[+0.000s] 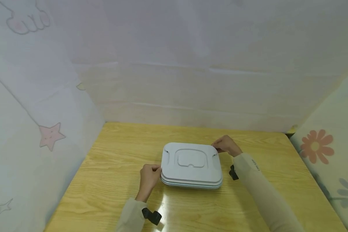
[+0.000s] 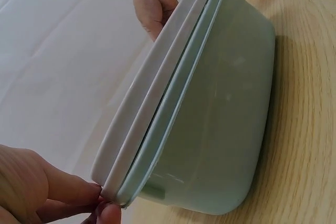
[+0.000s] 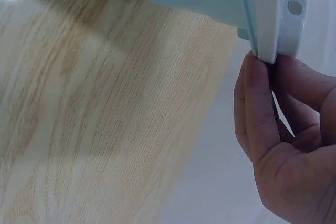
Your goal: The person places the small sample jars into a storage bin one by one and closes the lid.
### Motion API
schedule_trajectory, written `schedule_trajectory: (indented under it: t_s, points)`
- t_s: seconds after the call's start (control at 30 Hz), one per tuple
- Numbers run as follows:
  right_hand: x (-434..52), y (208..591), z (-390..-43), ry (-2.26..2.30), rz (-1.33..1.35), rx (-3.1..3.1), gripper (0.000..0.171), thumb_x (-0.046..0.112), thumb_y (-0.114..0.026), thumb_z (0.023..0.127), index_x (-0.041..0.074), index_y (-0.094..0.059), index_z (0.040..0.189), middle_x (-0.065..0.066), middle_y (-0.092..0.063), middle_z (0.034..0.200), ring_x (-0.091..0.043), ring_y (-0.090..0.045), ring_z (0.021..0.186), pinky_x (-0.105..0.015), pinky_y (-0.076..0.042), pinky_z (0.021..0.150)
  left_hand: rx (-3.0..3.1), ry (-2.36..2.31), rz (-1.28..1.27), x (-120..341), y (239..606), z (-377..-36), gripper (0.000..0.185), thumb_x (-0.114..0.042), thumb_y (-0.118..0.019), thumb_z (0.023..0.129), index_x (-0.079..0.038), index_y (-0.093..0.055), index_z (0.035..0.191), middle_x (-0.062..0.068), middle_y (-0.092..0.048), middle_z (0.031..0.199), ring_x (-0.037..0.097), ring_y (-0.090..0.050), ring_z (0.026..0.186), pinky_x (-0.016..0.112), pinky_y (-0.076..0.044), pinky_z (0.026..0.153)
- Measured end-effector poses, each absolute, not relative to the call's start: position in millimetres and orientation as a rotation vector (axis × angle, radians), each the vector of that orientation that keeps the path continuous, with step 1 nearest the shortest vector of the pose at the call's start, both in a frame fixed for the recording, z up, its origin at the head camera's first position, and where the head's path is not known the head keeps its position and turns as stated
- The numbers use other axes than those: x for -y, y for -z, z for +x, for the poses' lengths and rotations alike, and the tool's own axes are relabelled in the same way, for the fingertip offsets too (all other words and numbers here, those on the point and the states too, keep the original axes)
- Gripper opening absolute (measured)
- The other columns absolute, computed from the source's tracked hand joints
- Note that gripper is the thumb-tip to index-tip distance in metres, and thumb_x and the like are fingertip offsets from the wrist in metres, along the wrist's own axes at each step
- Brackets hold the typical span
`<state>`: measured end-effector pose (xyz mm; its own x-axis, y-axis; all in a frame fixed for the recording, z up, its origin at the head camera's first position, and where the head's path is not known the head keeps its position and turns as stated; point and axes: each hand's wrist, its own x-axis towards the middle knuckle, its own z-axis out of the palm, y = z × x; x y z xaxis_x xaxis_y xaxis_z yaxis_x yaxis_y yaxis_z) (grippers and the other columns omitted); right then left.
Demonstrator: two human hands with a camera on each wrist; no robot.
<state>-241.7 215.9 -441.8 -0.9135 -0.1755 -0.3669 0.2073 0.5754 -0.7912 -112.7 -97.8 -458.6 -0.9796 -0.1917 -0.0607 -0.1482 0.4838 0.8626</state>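
Note:
A pale green storage box stands on the wooden table, topped by a white lid with rounded corners and a raised panel. From the side, two white layers sit above the green rim. At the left edge my left hand pinches the layered rim at a corner between thumb and fingers. My right hand pinches the far right corner; in the right wrist view its fingers are under the rim and its thumb is at the lid's edge. The inside of the box is hidden.
The yellow wood-grain table extends around the box on every side. Pale printed sheets hang behind the table and on both sides, with a star at left and flowers at right. Small black devices are strapped to both wrists.

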Motion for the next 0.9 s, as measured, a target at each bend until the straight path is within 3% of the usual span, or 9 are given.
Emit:
schedule_trajectory:
  t_s: [0.37,0.57,0.9]
  points:
    - [-217,446,-243,1.275,0.012,-2.396,0.029,0.01,-0.059,0.094,-0.012,-0.064,0.113,-0.026,-0.064,0.115,-0.019,-0.07,0.085,-0.039,-0.055,0.084,2.634,1.532,0.299,98,460,-111,0.015,-0.002,-0.064,0.085,0.003,-0.074,0.094,0.018,-0.073,0.087,0.025,-0.07,0.075,0.032,-0.056,0.061]
    - [-221,448,-241,1.274,-0.06,-2.394,0.027,0.008,-0.056,0.095,-0.012,-0.065,0.112,-0.026,-0.065,0.113,-0.017,-0.07,0.082,-0.036,-0.057,0.079,2.613,1.57,0.286,98,462,-110,0.015,-0.002,-0.063,0.085,0.003,-0.074,0.095,0.018,-0.073,0.085,0.019,-0.069,0.068,0.025,-0.053,0.054]
    - [-234,450,-238,1.326,-0.167,-2.328,0.027,0.005,-0.054,0.096,-0.013,-0.062,0.115,-0.026,-0.064,0.112,-0.016,-0.069,0.084,-0.033,-0.057,0.077,2.572,1.602,0.269,93,466,-107,0.014,-0.001,-0.063,0.088,0.005,-0.073,0.096,0.019,-0.072,0.086,0.018,-0.068,0.067,0.022,-0.054,0.056]
